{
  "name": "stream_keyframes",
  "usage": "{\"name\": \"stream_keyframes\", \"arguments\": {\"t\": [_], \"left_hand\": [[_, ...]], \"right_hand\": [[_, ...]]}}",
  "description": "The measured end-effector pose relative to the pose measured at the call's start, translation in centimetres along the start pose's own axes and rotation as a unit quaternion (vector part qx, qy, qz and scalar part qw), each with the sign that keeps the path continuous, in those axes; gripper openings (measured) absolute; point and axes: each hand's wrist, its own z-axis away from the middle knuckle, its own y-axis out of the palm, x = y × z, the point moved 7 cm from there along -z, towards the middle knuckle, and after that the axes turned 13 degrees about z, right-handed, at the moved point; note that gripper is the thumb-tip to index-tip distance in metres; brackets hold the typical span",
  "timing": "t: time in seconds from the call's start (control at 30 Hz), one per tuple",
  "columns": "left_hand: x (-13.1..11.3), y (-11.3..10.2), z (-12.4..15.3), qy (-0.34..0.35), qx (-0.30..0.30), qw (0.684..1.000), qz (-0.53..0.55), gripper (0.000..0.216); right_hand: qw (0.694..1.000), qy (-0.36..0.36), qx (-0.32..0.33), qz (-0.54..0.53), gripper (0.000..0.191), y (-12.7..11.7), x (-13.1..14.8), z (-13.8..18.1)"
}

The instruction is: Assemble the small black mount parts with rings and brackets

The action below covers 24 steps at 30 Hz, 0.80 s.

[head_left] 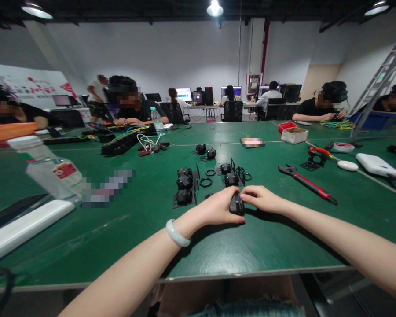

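A: What are the hands on?

B: A small black part (236, 204), just below the middle of the frame. It sits on the green table (119, 229), near its front edge.

A: How does it look?

B: Blocky, matt black plastic, with a darker seam or slot down the face turned to the camera. Fingers cover both flanks, so finer detail is hidden.

A: Who holds it?

B: Both. The left hand (218, 209) is curled round its left side, with the thumb over the top. The right hand (262, 199) pinches its right side with the fingertips. A pale bracelet (177, 233) sits on the left wrist.

A: Which way does it run?

B: Its long axis runs up and down in the frame, from the front edge toward the far side of the table. It seems to rest with its lower end on the table. Which end is its front I cannot tell.

A: What lies around it?

B: Similar black blocks (185, 182) just above and to the left, some on flat brackets. There are loose black rings (205, 182) between them. A wrench (306, 182) with a red and black handle lies to the right, angled down toward the right. A clear bottle (53, 169) lies at the left edge of the frame. Other people sit at the far side, in the upper part of the frame.
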Motion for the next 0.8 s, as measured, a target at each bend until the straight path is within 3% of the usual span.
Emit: {"name": "stream_keyframes", "arguments": {"t": [0.2, 0.37, 0.8], "left_hand": [[0.24, 0.06, -0.02, 0.007, 0.007, 1.000, 0.000, 0.060], [0.41, 0.07, 0.00, 0.015, 0.006, 1.000, -0.005, 0.060], [0.38, 0.10, -0.03, 0.002, 0.006, 1.000, -0.003, 0.061]], "right_hand": [[1.000, -0.010, 0.020, -0.015, 0.032, 0.12, 0.12, 0.29], [0.999, -0.026, 0.026, -0.002, 0.041, 0.11, 0.18, 0.58], [0.999, -0.032, 0.026, -0.016, 0.031, 0.16, 0.36, 0.46]]}}
